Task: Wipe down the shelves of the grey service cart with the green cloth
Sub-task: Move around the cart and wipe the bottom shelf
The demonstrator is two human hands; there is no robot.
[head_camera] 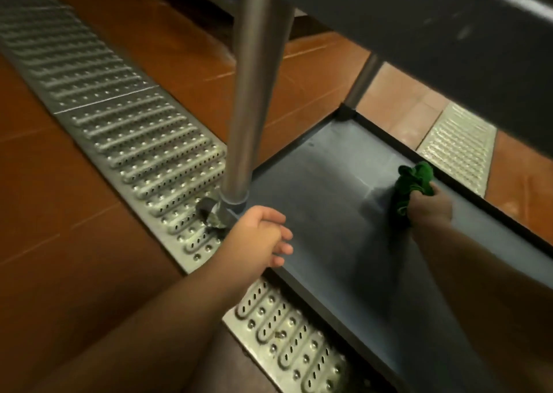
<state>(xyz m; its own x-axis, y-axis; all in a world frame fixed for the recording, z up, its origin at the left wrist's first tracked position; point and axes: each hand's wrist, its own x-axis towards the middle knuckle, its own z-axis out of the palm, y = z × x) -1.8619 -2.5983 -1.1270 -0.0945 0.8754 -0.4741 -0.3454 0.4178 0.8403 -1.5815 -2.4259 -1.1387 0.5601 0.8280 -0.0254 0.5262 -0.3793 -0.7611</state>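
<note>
A person is looking down at the bottom shelf (314, 201) of a grey service cart, with both bare arms reaching in from the lower edge of the view. The right hand (429, 205) is gripping a bunched green cloth (414, 183), fingers curled tightly round it, and is pressing it onto the shelf near the far raised rim, probably so that the wipe is reaching the corner where dirt collects. The left hand (263, 237) is holding nothing; its fingers are loosely curled as it is resting at the shelf's near corner, just beside the metal upright post (254, 93), seemingly to steady the cart against rolling. An upper shelf (434, 21) is overhanging the work, which is likely why the person is crouching low. The cart is standing partly over a perforated steel floor drain grate (119, 117) set in reddish-brown tiles (59, 198).
</note>
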